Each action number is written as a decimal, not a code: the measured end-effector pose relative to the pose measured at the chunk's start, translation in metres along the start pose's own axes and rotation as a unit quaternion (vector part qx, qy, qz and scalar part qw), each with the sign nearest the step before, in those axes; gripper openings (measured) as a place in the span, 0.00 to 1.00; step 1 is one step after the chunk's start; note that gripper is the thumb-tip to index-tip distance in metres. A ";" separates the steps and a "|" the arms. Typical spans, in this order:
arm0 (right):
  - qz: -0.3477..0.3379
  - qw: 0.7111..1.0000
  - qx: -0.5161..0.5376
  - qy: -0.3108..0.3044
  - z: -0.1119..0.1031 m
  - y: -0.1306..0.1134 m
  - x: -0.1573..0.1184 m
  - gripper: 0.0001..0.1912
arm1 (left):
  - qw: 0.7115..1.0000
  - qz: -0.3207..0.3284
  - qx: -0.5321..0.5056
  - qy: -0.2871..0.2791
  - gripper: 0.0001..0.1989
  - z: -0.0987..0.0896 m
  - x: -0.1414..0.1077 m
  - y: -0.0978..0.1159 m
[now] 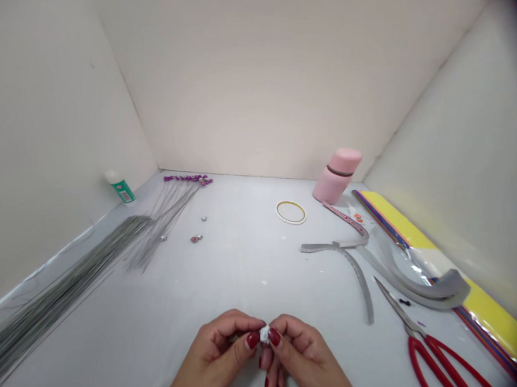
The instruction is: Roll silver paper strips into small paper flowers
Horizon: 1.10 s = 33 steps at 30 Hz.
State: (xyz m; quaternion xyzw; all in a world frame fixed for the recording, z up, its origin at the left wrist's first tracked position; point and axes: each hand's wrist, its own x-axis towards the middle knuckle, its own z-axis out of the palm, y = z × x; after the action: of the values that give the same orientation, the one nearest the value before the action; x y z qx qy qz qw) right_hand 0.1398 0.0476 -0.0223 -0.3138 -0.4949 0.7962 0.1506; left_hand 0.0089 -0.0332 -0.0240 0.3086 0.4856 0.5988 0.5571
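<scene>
Closest in: the left hand [213,353] and right hand [304,355] meet at centre, fingers curled inward, each pinching a small lump of crumpled silver foil [264,334] between thumb and fingertips. The hands are close but not pressed together, and the lump sits in the pinch between them. Working from the finger pads on both sides looks best for something this small, giving even pressure and a steady hold past the long red-painted nails.

Near right, on the white tabletop [237,262]: red-handled scissors [442,370], blades pointing away. Left: a long bundle of thin wires [40,297].

Mid-distance: curved grey strips [358,274] and a few small beads [196,238]. Beyond them, thin wires with purple tips [173,212] fan out.

Farthest: a ring of tape [291,212], a pink bottle [335,175], a green-and-white tube [120,187], and yellow sheets [487,303] along the right edge.
</scene>
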 end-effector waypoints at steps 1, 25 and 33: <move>0.001 1.000 -0.004 0.002 0.000 0.000 0.000 0.19 | 1.000 -0.004 0.004 0.006 0.11 0.000 0.000 0.001; -0.122 0.936 -0.329 -0.019 -0.006 -0.004 -0.004 0.21 | 0.973 0.028 0.228 0.019 0.10 -0.001 0.001 0.012; -0.092 0.962 -0.257 -0.009 -0.005 -0.002 -0.005 0.20 | 0.993 -0.082 0.062 0.055 0.12 0.001 0.002 0.010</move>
State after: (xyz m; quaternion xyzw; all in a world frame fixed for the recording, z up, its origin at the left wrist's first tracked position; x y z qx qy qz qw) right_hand 0.1473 0.0493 -0.0204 -0.2880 -0.7109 0.6277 0.1329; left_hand 0.0060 -0.0299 -0.0143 0.2685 0.5752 0.5362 0.5564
